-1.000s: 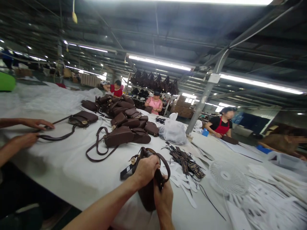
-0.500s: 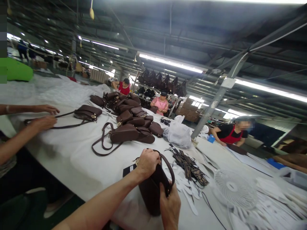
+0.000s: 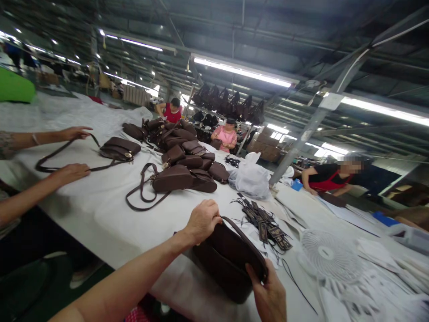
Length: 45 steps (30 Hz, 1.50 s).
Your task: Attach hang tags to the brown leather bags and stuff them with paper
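A dark brown handbag [image 3: 223, 259] is held tilted over the white-covered table, its top facing up and right. My left hand [image 3: 204, 221] pinches the bag's upper left end near the strap. On the lower right end, my right hand [image 3: 268, 290] grips the rim, thumb on the near side and fingers behind. The strap [image 3: 246, 237] arches along the top edge between both hands. Just beyond the bag lies a bunch of black tags [image 3: 264, 226] with cords. Farther back is a pile of brown bags [image 3: 184, 154].
At the left, another person's hands [image 3: 72, 172] handle a bag's strap [image 3: 50, 169]. A white fan [image 3: 330, 255] stands right of the tags, with a clear plastic bag [image 3: 251, 176] behind. Other people sit across the table, one in a red apron [image 3: 330, 183].
My right hand has moved right with its end of the bag, which now lies broader and more sideways. The neighbour's upper hand has lifted the strap of the bag at left.
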### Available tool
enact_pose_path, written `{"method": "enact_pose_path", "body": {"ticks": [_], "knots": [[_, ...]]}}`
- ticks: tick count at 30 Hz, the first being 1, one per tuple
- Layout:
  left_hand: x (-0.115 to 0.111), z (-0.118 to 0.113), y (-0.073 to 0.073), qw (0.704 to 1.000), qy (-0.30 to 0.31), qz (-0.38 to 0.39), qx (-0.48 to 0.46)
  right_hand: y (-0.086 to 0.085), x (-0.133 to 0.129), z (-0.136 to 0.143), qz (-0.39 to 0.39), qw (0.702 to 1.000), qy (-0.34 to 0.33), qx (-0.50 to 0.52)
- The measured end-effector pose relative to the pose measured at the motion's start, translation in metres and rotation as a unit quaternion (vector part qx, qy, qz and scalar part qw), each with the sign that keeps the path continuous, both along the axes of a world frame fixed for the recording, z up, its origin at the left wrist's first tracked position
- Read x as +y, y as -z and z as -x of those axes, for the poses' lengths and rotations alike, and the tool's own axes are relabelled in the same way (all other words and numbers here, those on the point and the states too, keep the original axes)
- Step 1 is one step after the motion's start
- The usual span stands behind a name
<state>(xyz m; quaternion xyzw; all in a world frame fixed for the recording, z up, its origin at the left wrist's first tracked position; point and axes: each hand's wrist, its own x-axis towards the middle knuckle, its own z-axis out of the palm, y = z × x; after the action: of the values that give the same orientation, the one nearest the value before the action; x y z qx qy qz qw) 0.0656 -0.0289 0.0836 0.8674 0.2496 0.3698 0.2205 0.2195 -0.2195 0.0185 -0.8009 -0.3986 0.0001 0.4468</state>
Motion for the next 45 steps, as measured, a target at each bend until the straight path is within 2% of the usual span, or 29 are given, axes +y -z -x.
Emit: {"method": "enact_pose_path", "body": {"ticks": [5, 7, 9, 12, 14, 17, 20, 24, 25, 28, 30, 32, 37, 41, 45], "knots": [[-0.006, 0.000, 0.000, 0.986, 0.142, 0.080, -0.023, -0.012, -0.002, -0.057, 0.032, 0.997, -0.062, 0.016], [-0.004, 0.000, 0.005, 0.968, 0.210, 0.129, -0.043, -0.015, 0.002, -0.074, 0.058, 0.997, -0.053, 0.010], [0.000, 0.002, 0.015, 0.942, 0.260, 0.202, -0.063, -0.015, 0.004, -0.077, 0.048, 0.999, -0.010, -0.012], [0.008, 0.007, 0.030, 0.885, 0.319, 0.322, -0.105, -0.012, 0.002, -0.052, -0.042, 0.989, 0.108, -0.096], [0.013, 0.013, 0.036, 0.841, 0.372, 0.373, -0.123, -0.012, 0.001, -0.026, -0.090, 0.975, 0.146, -0.140], [0.017, 0.019, 0.039, 0.792, 0.443, 0.405, -0.108, -0.017, 0.004, 0.008, -0.115, 0.973, 0.082, -0.181], [0.018, 0.019, 0.042, 0.774, 0.445, 0.434, -0.119, -0.025, 0.013, 0.023, -0.118, 0.967, 0.012, -0.225], [0.012, 0.015, 0.048, 0.770, 0.441, 0.435, -0.153, -0.031, 0.020, 0.037, -0.121, 0.952, -0.064, -0.273], [0.009, 0.014, 0.047, 0.780, 0.442, 0.417, -0.151, -0.032, 0.021, 0.041, -0.115, 0.950, -0.081, -0.277], [0.005, 0.016, 0.042, 0.835, 0.432, 0.314, -0.134, -0.033, 0.020, 0.053, -0.085, 0.953, -0.101, -0.274], [0.007, 0.017, 0.038, 0.854, 0.443, 0.243, -0.123, -0.034, 0.020, 0.057, -0.073, 0.956, -0.107, -0.261], [0.011, 0.016, 0.035, 0.849, 0.474, 0.206, -0.109, -0.038, 0.021, 0.059, -0.060, 0.965, -0.121, -0.225], [0.016, 0.005, 0.033, 0.835, 0.517, 0.179, -0.054, -0.053, 0.017, 0.060, -0.031, 0.981, -0.136, -0.137], [0.011, -0.005, 0.033, 0.841, 0.518, 0.153, -0.037, -0.060, 0.011, 0.067, 0.001, 0.988, -0.135, -0.077], [0.001, -0.007, 0.025, 0.853, 0.487, 0.187, -0.030, -0.057, 0.009, 0.084, 0.010, 0.995, -0.085, -0.060]]}}
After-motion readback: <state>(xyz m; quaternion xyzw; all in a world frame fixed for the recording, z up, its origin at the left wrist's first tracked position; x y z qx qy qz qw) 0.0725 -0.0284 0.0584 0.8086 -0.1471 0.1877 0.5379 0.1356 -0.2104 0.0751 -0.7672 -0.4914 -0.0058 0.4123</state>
